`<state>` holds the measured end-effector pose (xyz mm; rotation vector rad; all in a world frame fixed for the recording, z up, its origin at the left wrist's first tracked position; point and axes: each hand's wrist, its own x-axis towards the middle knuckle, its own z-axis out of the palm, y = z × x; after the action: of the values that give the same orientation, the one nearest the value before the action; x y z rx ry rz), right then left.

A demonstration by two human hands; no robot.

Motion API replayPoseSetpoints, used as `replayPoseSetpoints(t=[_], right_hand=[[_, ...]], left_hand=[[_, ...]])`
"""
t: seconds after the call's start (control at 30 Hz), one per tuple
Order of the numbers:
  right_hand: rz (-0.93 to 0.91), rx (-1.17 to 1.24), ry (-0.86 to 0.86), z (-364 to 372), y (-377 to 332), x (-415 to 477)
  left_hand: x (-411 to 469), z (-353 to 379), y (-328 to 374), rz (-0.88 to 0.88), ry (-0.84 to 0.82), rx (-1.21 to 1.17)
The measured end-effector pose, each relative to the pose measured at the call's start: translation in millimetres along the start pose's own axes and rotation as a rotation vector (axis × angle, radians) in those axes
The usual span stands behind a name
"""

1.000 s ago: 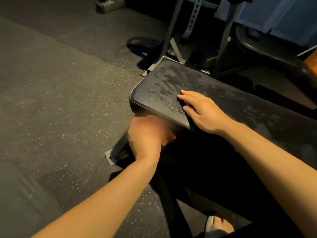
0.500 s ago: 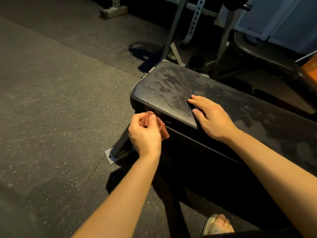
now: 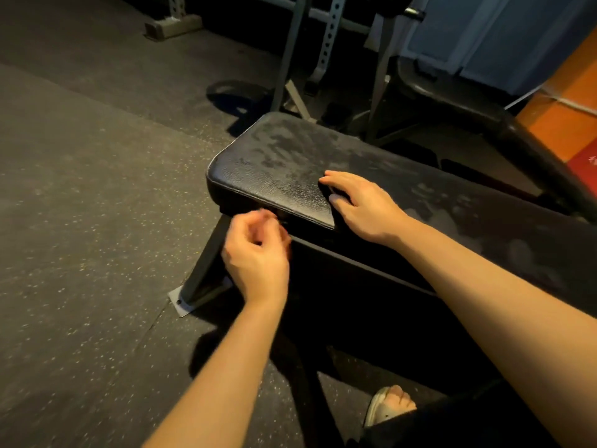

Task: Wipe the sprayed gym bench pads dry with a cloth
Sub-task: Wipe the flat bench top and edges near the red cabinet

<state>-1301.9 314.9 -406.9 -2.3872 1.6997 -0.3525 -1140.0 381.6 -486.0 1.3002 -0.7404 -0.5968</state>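
Two hands: both are in my view and well apart from each other.
Left hand (image 3: pixel 256 257): it hangs in the air at about 7 o'clock from the right hand, just off the near side edge of the bench. Its fingers are curled in towards the palm and are blurred by motion.
Left grip: I cannot tell whether anything is held inside the curled fingers.
Right hand (image 3: pixel 363 205): it lies palm down on the top of the bench, with the fingers straight and together, pointing towards 10 o'clock. The thumb sits at the near edge.
Bench pad (image 3: pixel 277 163): it is black and textured. Its rounded end is at 11 o'clock from the right hand, and its length runs off towards 4 o'clock. Pale, patchy film covers most of the top.
Cloth: I cannot make it out from here.
Bench leg (image 3: pixel 206 263): a dark leg slants down towards 7 o'clock, behind the left hand, to a grey foot plate (image 3: pixel 181 300) on the floor.
Floor (image 3: pixel 97 221): dark, speckled rubber matting fills the 9 o'clock side.
Sandalled foot (image 3: pixel 391 405): it is at 5 o'clock, low in the view.
Rack uprights (image 3: pixel 329 43): grey perforated posts stand at 12 o'clock, beyond the bench.
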Motion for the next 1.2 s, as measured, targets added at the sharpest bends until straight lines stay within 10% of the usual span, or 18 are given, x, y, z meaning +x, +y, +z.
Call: replayPoseSetpoints(t=[0.2,0.43,0.67,1.2], right_hand=[[0.178,-0.156,-0.056,-33,23,-24],[0.162,-0.136,-0.099,-33,24,-35],[0.182,-0.169,0.075,-18,23,-30],[0.167,-0.124,0.189,0,22,-37]], left_hand=[[-72,25,-3,0.240,-0.349,0.117],[-29,8,-4,0.091,-0.065,0.098],[-58,17,-3,0.254,-0.316,0.120],[-52,24,-5,0.167,-0.135,0.055]])
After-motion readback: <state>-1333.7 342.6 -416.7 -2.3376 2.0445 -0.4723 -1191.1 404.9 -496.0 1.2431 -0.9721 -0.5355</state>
